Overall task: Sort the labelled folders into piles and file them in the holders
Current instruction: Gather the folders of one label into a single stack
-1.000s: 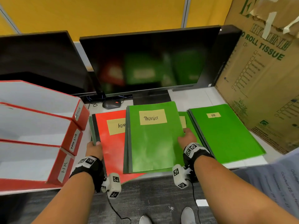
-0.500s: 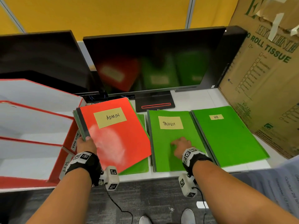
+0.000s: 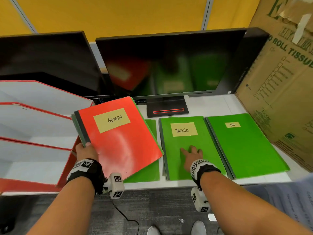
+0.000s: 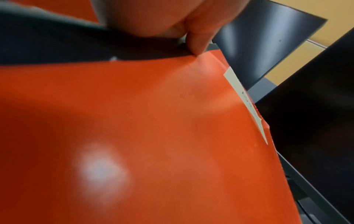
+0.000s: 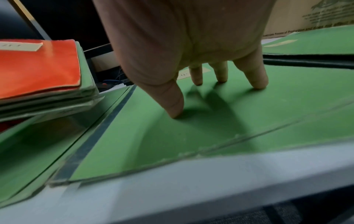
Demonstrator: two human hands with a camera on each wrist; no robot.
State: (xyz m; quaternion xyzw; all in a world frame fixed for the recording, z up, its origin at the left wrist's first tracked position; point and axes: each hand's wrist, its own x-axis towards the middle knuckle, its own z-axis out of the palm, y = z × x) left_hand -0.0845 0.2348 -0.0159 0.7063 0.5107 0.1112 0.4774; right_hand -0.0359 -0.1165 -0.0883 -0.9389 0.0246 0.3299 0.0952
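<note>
My left hand (image 3: pixel 85 149) grips the spine edge of a stack of folders topped by the red ADMIN folder (image 3: pixel 122 133), lifted and tilted above the desk beside the holders. The thumb (image 4: pixel 199 40) presses on the red cover (image 4: pixel 153 128). My right hand (image 3: pixel 191 153) rests with straight fingertips (image 5: pixel 176 109) on the green TASKLIST folder (image 3: pixel 186 146), which lies flat on its pile. The green HR folder (image 3: pixel 242 143) lies to its right. Another green folder (image 3: pixel 149 168) lies flat under the raised stack. Three red and white holders (image 3: pixel 39 126) stand at the left.
Two dark monitors (image 3: pixel 166 65) stand at the back, one stand base (image 3: pixel 167 107) just behind the folders. A large cardboard box (image 3: pixel 284 82) walls off the right side. The white desk edge (image 3: pixel 186 184) runs in front of the folders.
My left hand has lifted the ADMIN stack up and left toward the holders. My right hand slid the TASKLIST folder right onto its own pile and now rests on it.
</note>
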